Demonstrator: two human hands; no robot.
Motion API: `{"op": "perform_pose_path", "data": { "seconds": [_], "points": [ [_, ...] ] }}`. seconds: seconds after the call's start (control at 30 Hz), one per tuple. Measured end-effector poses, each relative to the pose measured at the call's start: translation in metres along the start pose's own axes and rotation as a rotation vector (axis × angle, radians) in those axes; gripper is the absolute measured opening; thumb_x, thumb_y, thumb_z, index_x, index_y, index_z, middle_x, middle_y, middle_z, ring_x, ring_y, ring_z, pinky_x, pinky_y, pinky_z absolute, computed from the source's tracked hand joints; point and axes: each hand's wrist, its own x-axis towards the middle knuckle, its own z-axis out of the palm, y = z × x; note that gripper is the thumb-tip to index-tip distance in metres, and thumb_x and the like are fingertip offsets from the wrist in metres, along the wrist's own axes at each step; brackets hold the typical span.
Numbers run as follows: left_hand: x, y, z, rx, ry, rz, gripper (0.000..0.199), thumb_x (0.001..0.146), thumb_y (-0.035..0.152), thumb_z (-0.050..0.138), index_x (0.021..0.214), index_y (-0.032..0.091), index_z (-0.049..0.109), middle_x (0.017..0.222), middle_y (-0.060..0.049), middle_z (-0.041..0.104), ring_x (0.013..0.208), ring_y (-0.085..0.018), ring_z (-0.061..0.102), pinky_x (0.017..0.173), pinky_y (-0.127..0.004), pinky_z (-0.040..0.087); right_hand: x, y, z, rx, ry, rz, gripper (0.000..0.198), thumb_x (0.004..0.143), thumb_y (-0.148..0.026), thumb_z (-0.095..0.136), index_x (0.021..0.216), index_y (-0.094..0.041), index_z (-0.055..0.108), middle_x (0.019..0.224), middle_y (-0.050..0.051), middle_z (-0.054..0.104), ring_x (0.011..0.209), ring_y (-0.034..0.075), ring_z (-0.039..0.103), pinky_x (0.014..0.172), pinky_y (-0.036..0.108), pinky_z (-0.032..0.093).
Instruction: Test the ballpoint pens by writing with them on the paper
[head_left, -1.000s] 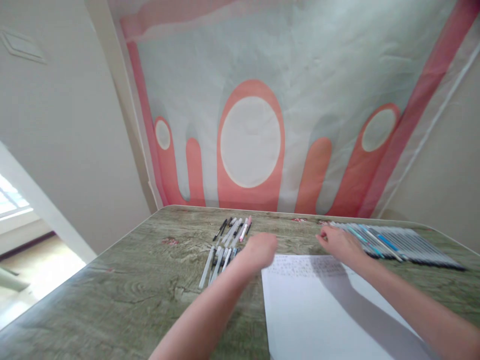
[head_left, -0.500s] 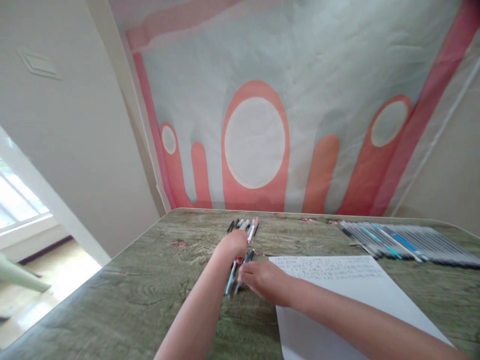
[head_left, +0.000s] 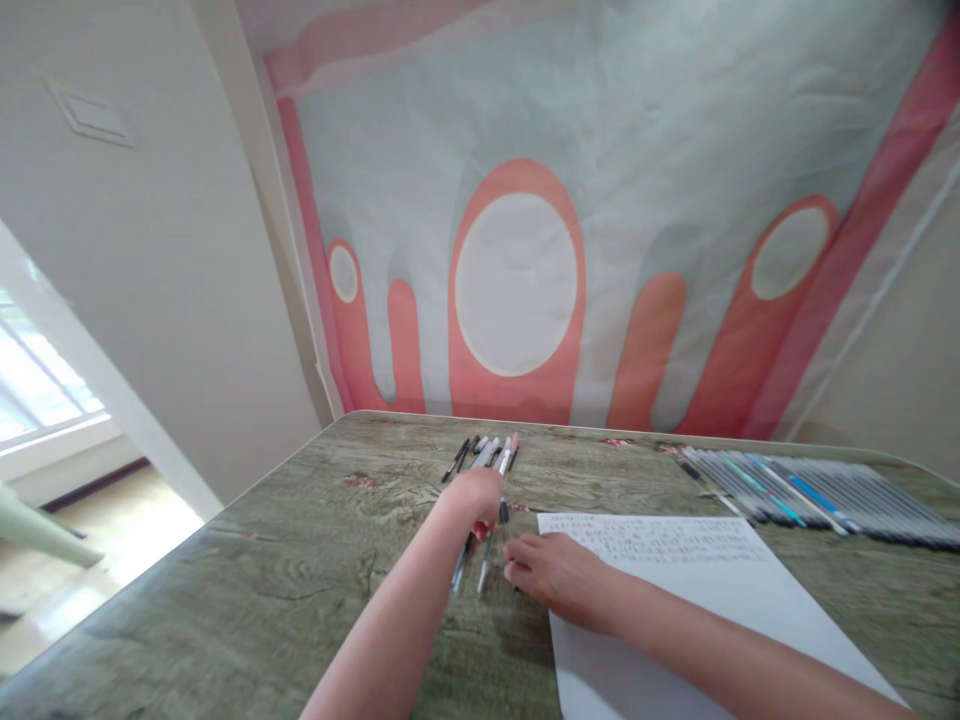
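My left hand [head_left: 478, 497] is closed over a small bunch of pens on the wooden table. Below it stick out the lower ends of slim pens [head_left: 483, 572], one of them light-coloured; its curled fingers are partly hidden. Just beyond that hand lie several loose pens [head_left: 484, 452], black, grey, white and pink. My right hand [head_left: 555, 578] rests with bent fingers at the left edge of a white sheet of paper [head_left: 660, 640] with handwritten lines along its top. Under its fingertips shows a small dark bit, too hidden to name.
A long row of pens [head_left: 885, 500], mostly grey with a few blue ones, lies side by side at the right of the table [head_left: 300, 600]. Behind the table's far edge stands a wall covering [head_left: 517, 390] with pink shapes.
My right hand has drawn away to the right from the pens, onto the paper's edge. My left hand stays over the pens, slightly shifted right; a light pen below it shows more clearly.
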Motion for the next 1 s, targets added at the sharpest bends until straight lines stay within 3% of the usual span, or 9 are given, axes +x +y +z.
{"op": "perform_pose_path", "data": {
  "seconds": [0.17,0.27,0.4,0.53,0.67,0.8,0.93,1.0],
  "points": [
    [0.006,0.005,0.011,0.085,0.017,-0.005,0.008,0.05,0.008,0.065,0.051,0.014,0.061,0.064,-0.011,0.067,0.061,-0.021,0.064,0.057,-0.027,0.05,-0.02,0.007,-0.003,0.042,-0.032,-0.049,0.015,0.087,-0.017,0.04,0.091,-0.018,0.054,0.094,0.006,0.058,0.083,0.016,0.051,0.062,0.026,0.039],
    [0.008,0.009,0.015,0.138,0.024,0.015,0.007,0.051,0.007,0.065,0.053,0.014,0.062,0.065,-0.011,0.068,0.061,-0.02,0.063,0.057,-0.025,0.05,-0.028,0.009,0.001,0.105,0.006,0.007,0.015,0.084,-0.014,0.043,0.091,-0.019,0.055,0.102,0.006,0.057,0.087,0.016,0.051,0.069,0.028,0.039],
    [0.01,0.015,0.016,0.174,0.036,0.029,0.01,0.049,0.007,0.065,0.055,0.014,0.064,0.061,-0.008,0.067,0.066,-0.02,0.064,0.06,-0.024,0.05,-0.032,0.006,0.008,0.307,0.119,0.186,0.018,0.075,-0.011,0.048,0.089,-0.02,0.056,0.095,0.004,0.057,0.084,0.015,0.051,0.072,0.027,0.039],
    [0.013,0.019,0.018,0.208,0.115,0.053,0.012,0.046,0.01,0.066,0.056,0.016,0.064,0.057,-0.006,0.066,0.07,-0.021,0.063,0.063,-0.024,0.049,-0.031,0.001,0.012,0.458,0.174,0.393,0.006,0.076,-0.024,0.052,0.076,-0.019,0.056,0.083,0.003,0.055,0.075,0.014,0.051,0.067,0.024,0.039],
    [0.017,0.021,0.023,0.194,0.176,0.069,0.012,0.049,0.015,0.063,0.061,0.014,0.064,0.063,-0.008,0.067,0.068,-0.022,0.063,0.062,-0.025,0.049,-0.032,0.003,0.016,0.465,0.183,0.605,0.007,0.078,-0.023,0.049,0.074,-0.019,0.052,0.08,0.002,0.054,0.067,0.013,0.05,0.06,0.023,0.037],
    [0.02,0.022,0.027,0.177,0.239,0.096,0.025,0.049,0.018,0.062,0.074,0.013,0.065,0.075,-0.011,0.068,0.072,-0.022,0.062,0.059,-0.024,0.047,-0.036,0.01,0.019,0.435,0.156,0.784,0.002,0.076,-0.021,0.049,0.076,-0.019,0.049,0.069,0.0,0.056,0.061,0.013,0.049,0.056,0.023,0.031],
    [0.021,0.015,0.021,0.054,0.38,0.126,0.04,0.051,0.021,0.062,0.09,0.012,0.062,0.086,-0.012,0.066,0.078,-0.023,0.061,0.06,-0.024,0.046,-0.038,0.016,0.022,0.446,0.123,0.88,0.013,0.072,-0.02,0.053,0.085,-0.02,0.049,0.067,-0.001,0.058,0.06,0.013,0.05,0.054,0.022,0.027],
    [0.021,0.01,0.014,-0.06,0.432,0.166,0.037,0.055,0.022,0.061,0.09,0.011,0.062,0.083,-0.01,0.066,0.075,-0.021,0.061,0.06,-0.023,0.045,-0.038,0.018,0.023,0.456,0.107,0.892,0.012,0.07,-0.018,0.053,0.082,-0.019,0.052,0.067,0.0,0.059,0.06,0.013,0.051,0.054,0.022,0.027]
  ]
}}
